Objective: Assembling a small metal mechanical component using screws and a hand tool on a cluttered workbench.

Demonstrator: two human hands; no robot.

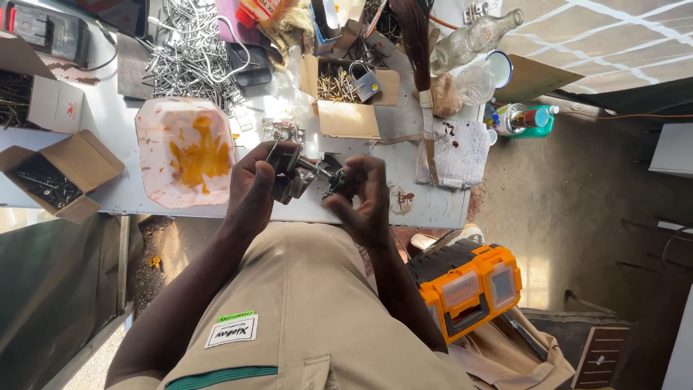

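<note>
Head view looks down on two bare hands meeting over the near edge of a white counter (pixel 433 206). Left hand (pixel 254 189) has its fingers curled tight around a small metal lock part (pixel 299 177), holding it just above the counter edge. Right hand (pixel 364 198) pinches the dark end of the same part, fingers closed on it. Just beyond the hands lies an open cardboard box (pixel 350 97) of screws with a padlock (pixel 365 81) resting on top. To the left sits a pale plastic lid (pixel 189 152) stained orange, and further left another open box (pixel 61 173) of dark screws. Below the right forearm, off the counter, stands an orange and black toolbox (pixel 469 285).
</note>
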